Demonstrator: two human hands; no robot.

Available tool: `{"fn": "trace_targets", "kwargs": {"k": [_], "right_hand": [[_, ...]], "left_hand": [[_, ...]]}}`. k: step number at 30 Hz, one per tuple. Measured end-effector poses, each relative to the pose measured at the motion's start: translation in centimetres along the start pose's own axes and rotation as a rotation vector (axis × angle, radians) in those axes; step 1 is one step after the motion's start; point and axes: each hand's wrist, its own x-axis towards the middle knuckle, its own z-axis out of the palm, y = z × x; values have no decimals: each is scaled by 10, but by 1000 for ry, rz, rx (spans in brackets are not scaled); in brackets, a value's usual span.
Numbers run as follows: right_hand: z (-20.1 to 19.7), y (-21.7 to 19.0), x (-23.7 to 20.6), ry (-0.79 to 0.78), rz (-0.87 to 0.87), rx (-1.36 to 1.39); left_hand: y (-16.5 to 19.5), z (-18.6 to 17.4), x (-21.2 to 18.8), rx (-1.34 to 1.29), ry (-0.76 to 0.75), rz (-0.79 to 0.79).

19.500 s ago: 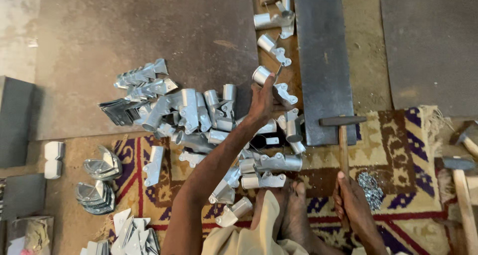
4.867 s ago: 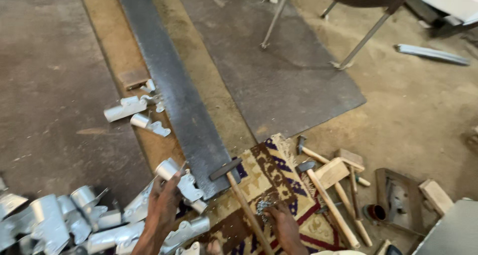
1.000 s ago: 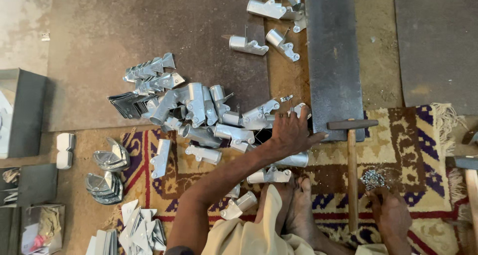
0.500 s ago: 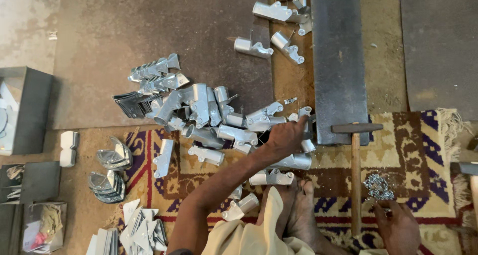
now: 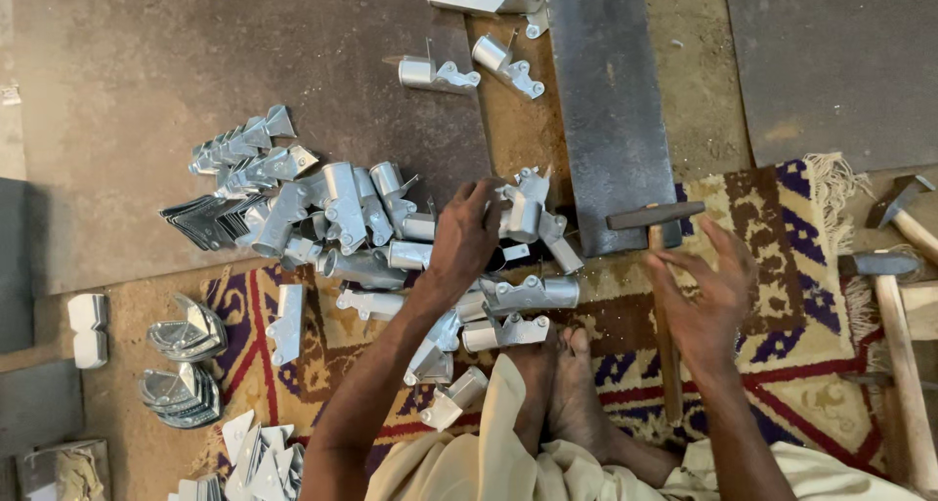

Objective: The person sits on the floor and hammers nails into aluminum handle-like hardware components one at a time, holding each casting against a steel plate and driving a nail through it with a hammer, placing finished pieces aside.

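The left hand [image 5: 467, 235] grips a shiny folded sheet-metal bracket [image 5: 525, 208] from the pile; the right hand [image 5: 708, 291], fingers spread wide, hovers over a wooden-handled hammer [image 5: 662, 296].

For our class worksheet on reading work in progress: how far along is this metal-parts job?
Done, seemingly: a few shaped metal pieces lie apart beside the steel plate. In hand: the left hand grips a metal fitting; the right hand hovers open over the hammer. Left: a large pile of fittings.
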Motion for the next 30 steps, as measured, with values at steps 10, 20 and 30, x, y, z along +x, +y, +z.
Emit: {"fn": "trace_targets", "kwargs": {"k": [10, 20, 30], "right_hand": [[9, -34, 2, -40, -34, -36], [-50, -5, -91, 17, 394, 50], [-95, 113, -203, 4, 770, -108]], "left_hand": [[17, 11, -2, 132, -92, 10], [23, 56, 2, 338, -215, 244], [-10, 75, 50, 501, -486, 364]]}}
